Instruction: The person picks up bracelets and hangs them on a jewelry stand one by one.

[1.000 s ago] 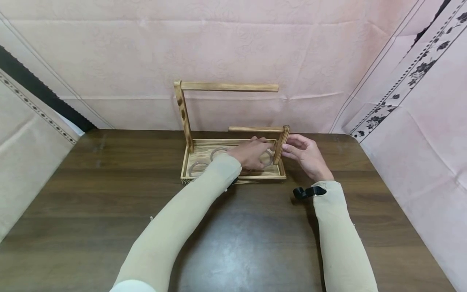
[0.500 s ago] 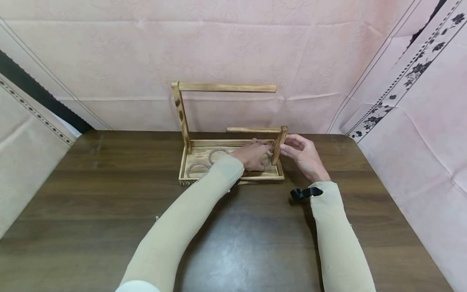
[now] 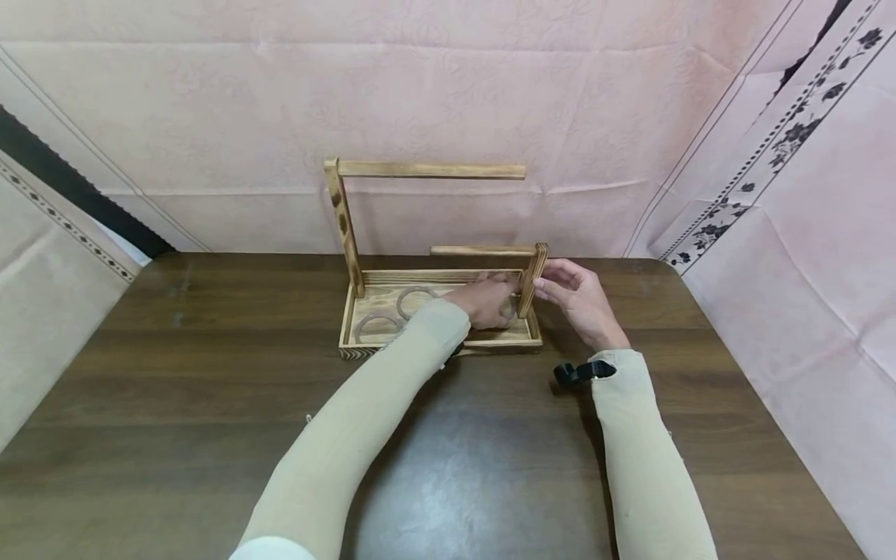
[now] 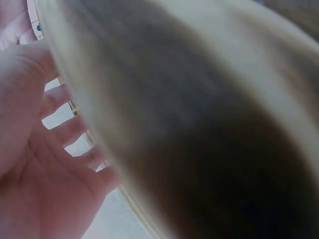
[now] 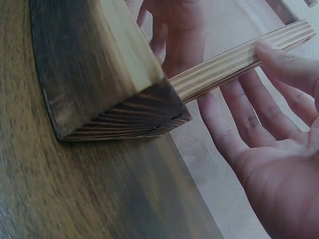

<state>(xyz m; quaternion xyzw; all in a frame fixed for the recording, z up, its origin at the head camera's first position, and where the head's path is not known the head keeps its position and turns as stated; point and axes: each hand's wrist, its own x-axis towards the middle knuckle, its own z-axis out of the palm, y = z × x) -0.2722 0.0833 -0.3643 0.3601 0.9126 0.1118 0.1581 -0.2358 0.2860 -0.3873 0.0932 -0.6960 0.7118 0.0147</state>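
A shallow wooden tray [image 3: 497, 343] stands near the table's back edge. At its right end rises a short wooden post [image 3: 533, 281] with a bar on top that reaches left. My right hand [image 3: 581, 303] pinches this post, thumb on the near side and fingers behind, as the right wrist view shows. My left hand [image 3: 481, 302] reaches into the tray's right part, close beside the post's foot; its fingertips are partly hidden. Round ring shapes [image 3: 379, 317] show on the tray floor. A blurred wooden surface [image 4: 174, 99] fills much of the left wrist view.
A taller wooden post [image 3: 343, 225] at the tray's left end carries a long bar [image 3: 434, 169] above the tray. Behind the brown table [image 3: 448, 451] hangs pale pink cloth [image 3: 448, 93]. A black strap [image 3: 584, 372] sits on the right wrist.
My left fingers have shifted slightly beside the short post's foot. The right hand stays on the post. The whole scene has drifted a little left in the head view.
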